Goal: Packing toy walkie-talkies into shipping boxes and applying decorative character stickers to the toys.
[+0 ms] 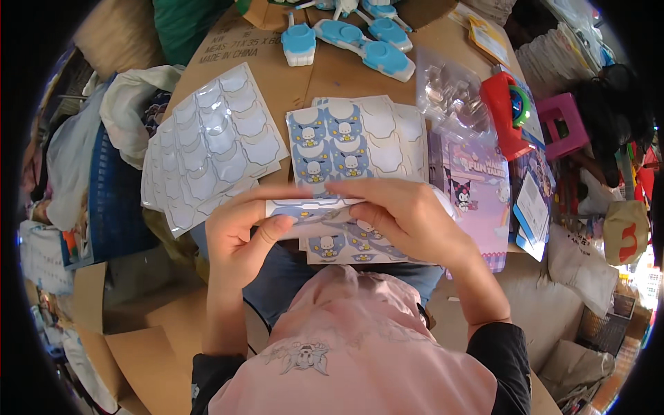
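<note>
Both hands are closed on one sticker sheet [311,227], which is bent into a curve so its edge faces me. My left hand [238,232] pinches its left end between thumb and fingers; the fingers are a little blurred. On the other side my right hand [401,214] grips it, thumb below and fingers along the top edge. Beneath lies a stack of sticker sheets [330,160] with blue cartoon-dog stickers on the left and bare white outlines on the right. Left of it, several peeled-off sheets [221,121] with blank outlines are fanned out and overlapping.
The work surface is brown cardboard [238,50]. Blue-and-white plastic toys [387,59] lie at the far side. To the right are clear plastic blisters [453,93], a red toy piece [505,114] and purple printed cards [477,194]. An open carton [149,346] stands at lower left.
</note>
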### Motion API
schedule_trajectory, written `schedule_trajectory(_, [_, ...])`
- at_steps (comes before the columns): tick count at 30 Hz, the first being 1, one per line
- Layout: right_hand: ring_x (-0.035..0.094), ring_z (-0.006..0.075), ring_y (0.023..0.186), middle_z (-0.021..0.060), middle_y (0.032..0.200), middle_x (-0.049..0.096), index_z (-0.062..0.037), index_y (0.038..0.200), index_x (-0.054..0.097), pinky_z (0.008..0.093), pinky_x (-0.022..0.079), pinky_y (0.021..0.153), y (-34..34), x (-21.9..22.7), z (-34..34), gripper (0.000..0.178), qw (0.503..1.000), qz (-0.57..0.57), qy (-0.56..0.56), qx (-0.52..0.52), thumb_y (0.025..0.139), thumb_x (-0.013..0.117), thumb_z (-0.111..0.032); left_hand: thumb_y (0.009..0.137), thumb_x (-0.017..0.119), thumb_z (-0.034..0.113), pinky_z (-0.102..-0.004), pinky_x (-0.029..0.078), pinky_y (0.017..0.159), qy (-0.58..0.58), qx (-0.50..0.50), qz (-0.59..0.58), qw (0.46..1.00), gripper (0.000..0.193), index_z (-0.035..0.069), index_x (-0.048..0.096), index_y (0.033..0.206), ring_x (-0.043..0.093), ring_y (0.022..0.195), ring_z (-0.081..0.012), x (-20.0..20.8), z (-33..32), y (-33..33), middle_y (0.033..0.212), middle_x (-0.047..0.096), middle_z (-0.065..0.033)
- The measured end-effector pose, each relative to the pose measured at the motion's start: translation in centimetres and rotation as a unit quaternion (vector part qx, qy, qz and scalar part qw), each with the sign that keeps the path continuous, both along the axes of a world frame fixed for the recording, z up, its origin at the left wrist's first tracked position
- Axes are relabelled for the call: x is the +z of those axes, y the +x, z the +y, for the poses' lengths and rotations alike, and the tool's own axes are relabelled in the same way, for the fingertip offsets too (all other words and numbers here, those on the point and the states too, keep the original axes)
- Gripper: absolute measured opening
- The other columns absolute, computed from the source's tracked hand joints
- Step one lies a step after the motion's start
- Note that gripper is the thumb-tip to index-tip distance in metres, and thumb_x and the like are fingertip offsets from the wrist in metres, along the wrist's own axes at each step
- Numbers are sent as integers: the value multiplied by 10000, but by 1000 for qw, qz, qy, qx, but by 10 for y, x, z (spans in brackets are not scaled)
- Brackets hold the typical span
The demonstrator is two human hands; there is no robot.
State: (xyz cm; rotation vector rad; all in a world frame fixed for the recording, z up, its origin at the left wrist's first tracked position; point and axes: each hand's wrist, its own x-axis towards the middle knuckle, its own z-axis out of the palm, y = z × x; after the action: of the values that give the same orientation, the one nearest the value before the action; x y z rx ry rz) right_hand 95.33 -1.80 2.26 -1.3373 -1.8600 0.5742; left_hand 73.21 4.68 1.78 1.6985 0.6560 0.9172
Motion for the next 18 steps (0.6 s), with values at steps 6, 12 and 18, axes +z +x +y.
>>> schedule_trajectory(6, [635, 232, 711, 85, 783, 639, -47, 931, 643, 310, 498, 594, -15, 31, 1, 314, 990, -35, 126, -59, 649, 775, -7, 835, 642, 32, -221, 471, 657, -20, 74, -22, 997, 145, -83, 663, 921, 600, 755, -115, 21, -14, 5, 918, 678, -132])
schedule_trajectory(12, [628, 259, 793, 100, 885, 650, -50, 1017, 646, 334, 499, 689, 20, 33, -8, 267, 988, -48, 90, -112, 754, 694, -51, 843, 657, 80, -195, 410, 592, -21, 118, -19, 993, 155, -69, 663, 887, 541, 666, -70, 24, -20, 2, 741, 627, -44])
schedule_trajectory(18, [547, 300, 1097, 96, 1268, 523, -118, 1157, 595, 382, 467, 898, 139, -30, 22, 462, 863, -394, 126, -291, 739, 724, -266, 843, 685, 171, -169, 335, 559, -74, 143, -98, 982, 225, -49, 662, 886, 483, 613, -42, 10, -9, -12, 702, 594, 6])
